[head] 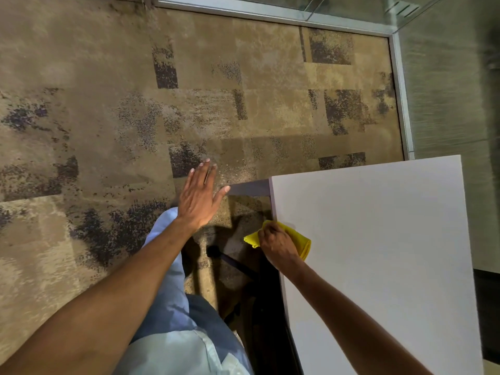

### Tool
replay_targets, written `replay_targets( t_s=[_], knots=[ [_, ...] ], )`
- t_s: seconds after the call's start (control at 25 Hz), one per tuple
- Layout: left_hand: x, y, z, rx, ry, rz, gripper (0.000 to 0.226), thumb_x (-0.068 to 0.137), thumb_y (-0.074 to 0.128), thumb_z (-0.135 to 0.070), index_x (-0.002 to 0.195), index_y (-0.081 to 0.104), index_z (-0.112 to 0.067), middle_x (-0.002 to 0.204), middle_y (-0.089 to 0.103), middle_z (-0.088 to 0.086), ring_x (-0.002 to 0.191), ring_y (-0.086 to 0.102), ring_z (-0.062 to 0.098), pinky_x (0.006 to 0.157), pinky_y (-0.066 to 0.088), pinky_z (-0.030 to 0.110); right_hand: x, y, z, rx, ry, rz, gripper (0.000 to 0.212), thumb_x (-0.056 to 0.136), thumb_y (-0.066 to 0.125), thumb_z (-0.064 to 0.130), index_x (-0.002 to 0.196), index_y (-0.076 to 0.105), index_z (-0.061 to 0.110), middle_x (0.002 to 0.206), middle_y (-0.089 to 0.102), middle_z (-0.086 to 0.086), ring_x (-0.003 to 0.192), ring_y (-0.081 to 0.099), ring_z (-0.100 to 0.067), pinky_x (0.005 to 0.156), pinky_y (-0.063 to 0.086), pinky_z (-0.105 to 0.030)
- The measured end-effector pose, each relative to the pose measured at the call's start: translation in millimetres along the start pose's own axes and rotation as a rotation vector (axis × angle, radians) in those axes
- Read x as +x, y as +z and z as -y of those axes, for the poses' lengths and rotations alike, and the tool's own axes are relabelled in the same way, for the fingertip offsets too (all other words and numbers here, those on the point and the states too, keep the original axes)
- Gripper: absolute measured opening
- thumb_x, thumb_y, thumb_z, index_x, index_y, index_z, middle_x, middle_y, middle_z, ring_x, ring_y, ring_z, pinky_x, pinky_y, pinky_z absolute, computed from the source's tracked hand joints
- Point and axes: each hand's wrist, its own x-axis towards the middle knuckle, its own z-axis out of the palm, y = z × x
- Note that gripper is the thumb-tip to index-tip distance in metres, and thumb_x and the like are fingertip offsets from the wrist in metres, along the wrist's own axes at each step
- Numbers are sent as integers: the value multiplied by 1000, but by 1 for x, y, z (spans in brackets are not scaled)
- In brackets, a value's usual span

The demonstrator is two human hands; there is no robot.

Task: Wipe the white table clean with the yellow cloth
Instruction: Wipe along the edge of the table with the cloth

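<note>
The white table (378, 239) fills the lower right of the head view, its left edge running down from a near corner. My right hand (276, 243) is closed on the yellow cloth (299, 238) and presses it on the table's left edge; one corner of the cloth hangs off past the edge. My left hand (198, 197) is held out flat over the carpet, left of the table's corner, fingers spread and holding nothing.
Brown patterned carpet (135, 117) covers the floor. A glass wall with a metal frame (400, 90) runs along the back and right. Dark chair or table legs (238, 266) stand under the table edge. My light blue trouser leg (167, 266) is beside it.
</note>
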Motion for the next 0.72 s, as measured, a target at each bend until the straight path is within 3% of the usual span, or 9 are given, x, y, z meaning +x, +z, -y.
replay_targets(
  t_s=[0.12,0.28,0.52,0.6,0.72],
  knots=[
    [2,1,-10,-4,13,1,88,100,10,-67,161,23,-6,172,15,16,159,14,28,130,4,42,-27,5,10,32,6,126,17,74,62,4,90,64,2,75,66,-13,70,66,-30,88,54,-34],
    [3,5,-19,1,28,28,88,100,8,-67,162,21,-6,172,13,16,159,13,28,130,2,41,-61,16,21,80,24,238,23,73,68,8,94,64,2,80,69,-13,77,66,-29,94,52,-37],
    [-1,8,-28,11,51,42,89,99,9,-67,161,22,-5,171,15,17,159,14,29,130,2,41,-85,7,36,178,70,301,28,54,82,14,78,68,10,64,70,-4,61,68,-20,76,57,-26],
    [-3,7,-30,19,60,46,88,100,10,-67,161,22,-5,171,16,17,159,15,29,130,3,41,-91,-2,38,222,109,409,27,60,79,15,84,67,11,72,72,-5,69,70,-23,75,55,-28],
    [-5,4,-34,34,72,63,88,100,9,-67,162,21,-5,171,14,16,159,12,28,130,3,42,-91,-18,38,351,242,561,22,80,57,6,102,61,6,100,70,-18,96,64,-38,79,49,-40]
  ],
)
